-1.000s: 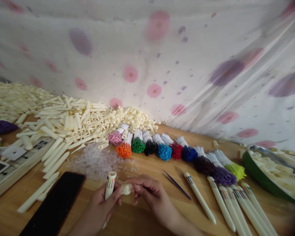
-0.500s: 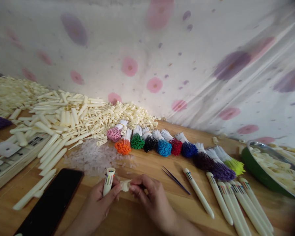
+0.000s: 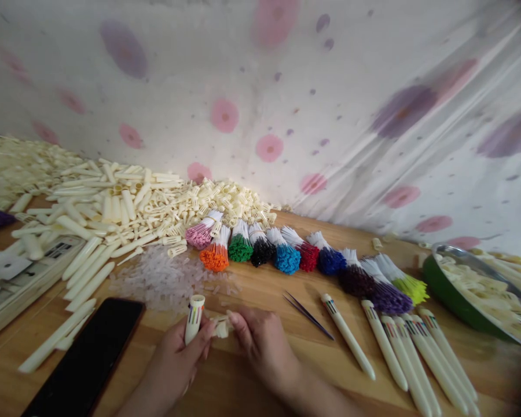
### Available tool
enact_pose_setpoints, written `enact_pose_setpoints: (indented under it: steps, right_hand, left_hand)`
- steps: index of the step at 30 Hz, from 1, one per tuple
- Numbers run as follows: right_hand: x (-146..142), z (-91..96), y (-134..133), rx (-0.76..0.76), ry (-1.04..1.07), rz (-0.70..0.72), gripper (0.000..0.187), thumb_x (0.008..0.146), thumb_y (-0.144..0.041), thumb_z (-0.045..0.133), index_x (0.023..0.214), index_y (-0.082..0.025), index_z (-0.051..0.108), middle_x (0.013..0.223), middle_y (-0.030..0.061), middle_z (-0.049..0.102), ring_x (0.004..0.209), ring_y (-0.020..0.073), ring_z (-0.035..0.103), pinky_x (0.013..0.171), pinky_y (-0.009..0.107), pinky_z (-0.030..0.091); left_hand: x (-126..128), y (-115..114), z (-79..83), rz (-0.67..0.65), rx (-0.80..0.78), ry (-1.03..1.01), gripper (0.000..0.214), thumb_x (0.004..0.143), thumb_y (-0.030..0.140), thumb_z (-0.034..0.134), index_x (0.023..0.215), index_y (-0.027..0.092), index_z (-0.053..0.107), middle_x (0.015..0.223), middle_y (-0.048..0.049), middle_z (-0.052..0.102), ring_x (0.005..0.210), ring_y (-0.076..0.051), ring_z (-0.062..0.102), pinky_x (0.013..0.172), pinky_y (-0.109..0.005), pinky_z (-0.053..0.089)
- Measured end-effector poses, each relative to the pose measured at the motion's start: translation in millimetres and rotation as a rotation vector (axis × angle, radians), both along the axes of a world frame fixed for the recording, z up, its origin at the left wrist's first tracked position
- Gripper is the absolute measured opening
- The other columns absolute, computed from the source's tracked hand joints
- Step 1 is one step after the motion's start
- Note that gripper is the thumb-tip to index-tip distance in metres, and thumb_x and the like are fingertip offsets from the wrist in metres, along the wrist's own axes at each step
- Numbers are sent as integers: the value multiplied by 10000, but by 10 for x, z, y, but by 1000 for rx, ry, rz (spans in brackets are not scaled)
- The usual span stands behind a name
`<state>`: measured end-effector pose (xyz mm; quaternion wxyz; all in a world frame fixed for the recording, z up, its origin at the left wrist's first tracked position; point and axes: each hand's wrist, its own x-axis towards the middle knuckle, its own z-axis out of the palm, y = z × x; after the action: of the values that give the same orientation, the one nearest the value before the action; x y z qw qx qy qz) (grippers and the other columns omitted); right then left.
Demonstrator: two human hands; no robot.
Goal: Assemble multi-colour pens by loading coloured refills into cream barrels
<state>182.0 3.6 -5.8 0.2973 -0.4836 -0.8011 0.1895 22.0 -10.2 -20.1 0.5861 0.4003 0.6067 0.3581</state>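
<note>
In my left hand (image 3: 184,350) a cream multicolour pen barrel (image 3: 194,318) stands nearly upright, colours showing in its slots and its open top facing up. Between that hand's thumb and forefinger juts a small cream plastic piece (image 3: 220,328), blurred. My right hand (image 3: 264,341) has its thumb and fingertips closed at the right end of this piece. Behind both hands lies a heap of small clear plastic bits (image 3: 160,278). Dark tweezers (image 3: 308,315) rest on the table right of my right hand.
Colour-tipped refill bundles, such as an orange one (image 3: 215,258), run across the wooden table. Several assembled pens (image 3: 349,339) lie at right, before a green bowl (image 3: 451,292) of cream parts. At left are a black phone (image 3: 87,353) and a large pile of cream barrels (image 3: 113,202).
My right hand has turned slightly, its thumb now higher on the small cream piece. The left hand still holds the barrel. The whole view has shifted slightly.
</note>
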Motion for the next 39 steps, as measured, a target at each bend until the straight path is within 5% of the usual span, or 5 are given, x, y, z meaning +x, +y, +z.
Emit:
enact_pose_setpoints:
  steps: [18, 24, 28, 31, 39]
  right_hand:
    - [57, 15, 28, 89, -122, 214, 407, 981, -331, 189, 776, -179, 505, 720, 49, 588, 612, 143, 510, 548, 237, 334]
    - [60, 29, 8, -131, 31, 141, 436, 990, -338, 181, 690, -195, 463, 592, -19, 511, 488, 98, 426, 478, 208, 292]
    - [135, 86, 14, 47, -19, 240, 335, 971, -325, 218, 905, -172, 508, 798, 55, 596, 686, 150, 531, 609, 238, 374]
    - [75, 57, 12, 179, -163, 236, 393, 978, -288, 190, 812, -172, 527, 737, 59, 599, 626, 154, 523, 552, 248, 337]
    - [148, 98, 38, 119, -127, 124, 568, 971, -456, 84, 767, -174, 533, 668, 50, 593, 584, 158, 527, 518, 255, 333]
  left_hand:
    - [-7, 10, -20, 18, -8, 23, 433, 618, 619, 613, 608, 204, 491, 396, 118, 358, 305, -51, 282, 327, -163, 198]
    - [1, 8, 40, -3, -6, 12, 447, 621, 623, 615, 565, 211, 453, 374, 123, 328, 306, -49, 271, 332, -166, 187]
    - [12, 7, 51, -4, -12, -11, 486, 584, 670, 609, 569, 214, 443, 384, 123, 336, 314, -47, 264, 327, -165, 189]
    - [18, -7, 37, -7, -10, -16, 498, 582, 679, 607, 553, 214, 432, 370, 125, 324, 307, -45, 256, 325, -166, 181]
    - [29, -5, -10, -15, -45, -99, 511, 587, 691, 611, 578, 207, 445, 393, 124, 344, 307, -33, 227, 337, -168, 176]
